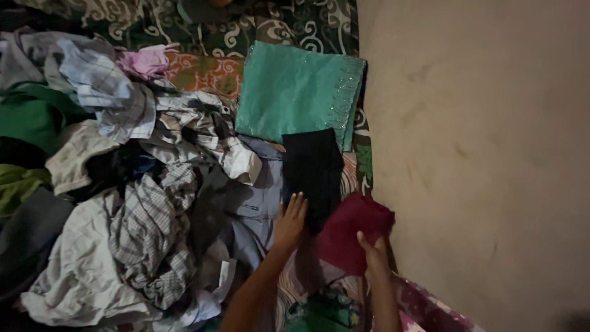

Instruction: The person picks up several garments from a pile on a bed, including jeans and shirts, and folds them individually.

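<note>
The right hand (373,253) gripped the lower edge of a folded maroon cloth (355,230), thumb on top. The left hand (290,220) lay flat and open at nine o'clock of it, fingers touching a folded black cloth (312,171). At twelve o'clock lay a folded teal sequinned fabric (294,92). A heap of crumpled checked and grey clothes (141,203) spread toward nine o'clock; a bare beige wall (479,154) stood at three.

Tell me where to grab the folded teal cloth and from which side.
Take the teal cloth by its near left corner, coming from the pile side. That corner lies bare, while the black cloth covers the near right corner and the wall crowds its fringed right edge.
</note>
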